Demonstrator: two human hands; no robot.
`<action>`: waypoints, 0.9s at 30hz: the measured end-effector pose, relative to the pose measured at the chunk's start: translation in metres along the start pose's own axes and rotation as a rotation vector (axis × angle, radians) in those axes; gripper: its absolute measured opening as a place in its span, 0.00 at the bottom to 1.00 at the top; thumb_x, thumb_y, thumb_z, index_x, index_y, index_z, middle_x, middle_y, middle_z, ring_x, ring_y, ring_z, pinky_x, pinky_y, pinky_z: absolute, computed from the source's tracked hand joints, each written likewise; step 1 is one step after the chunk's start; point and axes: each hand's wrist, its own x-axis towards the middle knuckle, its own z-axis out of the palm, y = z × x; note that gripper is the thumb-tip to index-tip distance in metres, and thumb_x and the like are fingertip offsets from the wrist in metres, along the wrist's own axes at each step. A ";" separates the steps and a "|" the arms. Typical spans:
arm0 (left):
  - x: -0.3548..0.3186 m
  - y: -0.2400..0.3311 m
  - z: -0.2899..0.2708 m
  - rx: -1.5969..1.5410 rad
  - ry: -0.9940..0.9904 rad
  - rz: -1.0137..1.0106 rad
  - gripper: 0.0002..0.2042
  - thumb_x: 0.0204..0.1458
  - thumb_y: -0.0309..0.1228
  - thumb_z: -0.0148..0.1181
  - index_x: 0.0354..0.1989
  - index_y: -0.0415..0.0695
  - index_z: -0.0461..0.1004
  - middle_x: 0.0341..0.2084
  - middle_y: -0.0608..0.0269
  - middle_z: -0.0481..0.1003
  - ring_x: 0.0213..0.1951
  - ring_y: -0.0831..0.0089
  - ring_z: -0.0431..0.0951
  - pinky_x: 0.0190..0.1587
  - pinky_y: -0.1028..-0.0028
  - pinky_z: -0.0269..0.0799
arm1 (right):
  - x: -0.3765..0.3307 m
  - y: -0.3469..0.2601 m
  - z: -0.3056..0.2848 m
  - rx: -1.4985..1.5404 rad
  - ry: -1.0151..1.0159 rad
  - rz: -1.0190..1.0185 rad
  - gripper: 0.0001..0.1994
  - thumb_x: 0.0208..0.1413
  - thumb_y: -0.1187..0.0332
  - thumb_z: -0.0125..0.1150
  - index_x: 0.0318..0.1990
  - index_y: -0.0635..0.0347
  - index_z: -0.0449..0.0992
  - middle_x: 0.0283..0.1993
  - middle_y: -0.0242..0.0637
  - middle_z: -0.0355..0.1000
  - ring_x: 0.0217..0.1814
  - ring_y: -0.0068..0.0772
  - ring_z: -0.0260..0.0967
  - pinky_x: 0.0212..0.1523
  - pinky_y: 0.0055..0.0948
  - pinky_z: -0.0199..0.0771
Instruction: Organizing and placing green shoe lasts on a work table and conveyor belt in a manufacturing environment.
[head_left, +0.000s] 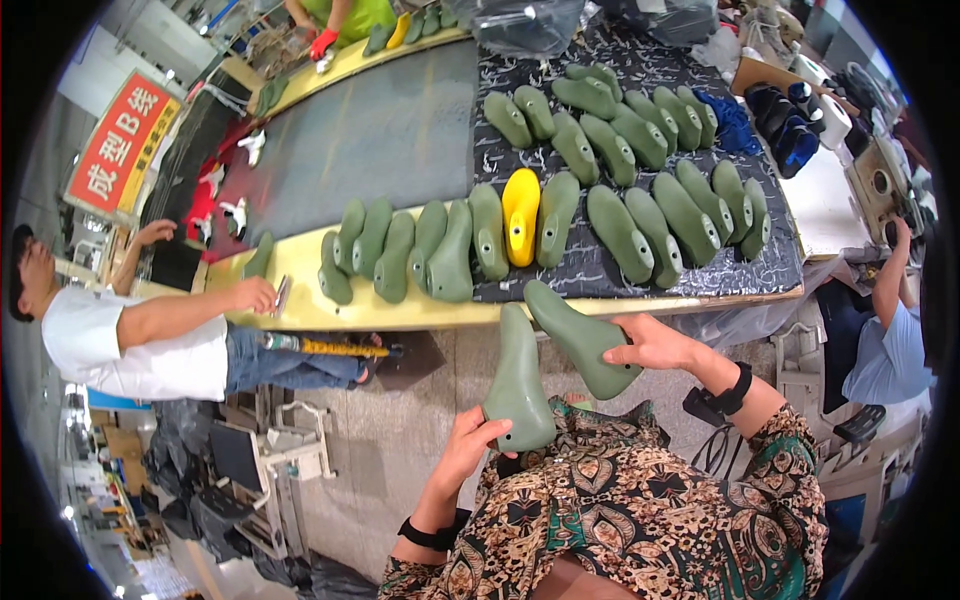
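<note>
Green last, left: left hand [468, 440] clasps its heel [517, 385].
Green last, right: right hand [655, 345] closed round it [583, 338], just off the table [400, 310] edge.

Bright, even light fills the workroom, with soft, faint shadows and a mild sheen on the long yellow wooden bench edge [400, 315]. The centre is sharp. Fisheye bending curves straight lines outward, and the corners fall into a black rim.

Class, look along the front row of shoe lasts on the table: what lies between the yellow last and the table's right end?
In the head view, only green lasts stand between the yellow last and the table's right end, on patterned cloth.
</note>
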 end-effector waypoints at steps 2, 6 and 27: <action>0.013 0.023 -0.003 0.027 -0.049 0.024 0.14 0.49 0.31 0.54 0.40 0.33 0.70 0.30 0.59 0.73 0.30 0.74 0.74 0.29 0.73 0.75 | 0.000 -0.021 -0.008 -0.003 0.044 0.043 0.18 0.47 0.64 0.60 0.41 0.71 0.69 0.30 0.39 0.70 0.32 0.25 0.65 0.33 0.27 0.67; 0.040 0.054 -0.033 0.245 -0.153 0.085 0.13 0.49 0.31 0.54 0.38 0.33 0.70 0.28 0.61 0.73 0.27 0.77 0.73 0.28 0.75 0.72 | 0.020 -0.036 -0.013 -0.052 0.159 0.156 0.18 0.47 0.66 0.60 0.41 0.72 0.68 0.31 0.40 0.70 0.31 0.26 0.65 0.34 0.27 0.67; 0.221 0.204 -0.064 0.157 0.043 0.045 0.20 0.48 0.38 0.54 0.34 0.25 0.67 0.25 0.46 0.73 0.19 0.60 0.76 0.16 0.72 0.73 | 0.230 -0.029 -0.155 -0.404 0.338 0.315 0.22 0.45 0.62 0.59 0.39 0.77 0.66 0.32 0.56 0.71 0.20 0.44 0.71 0.21 0.34 0.74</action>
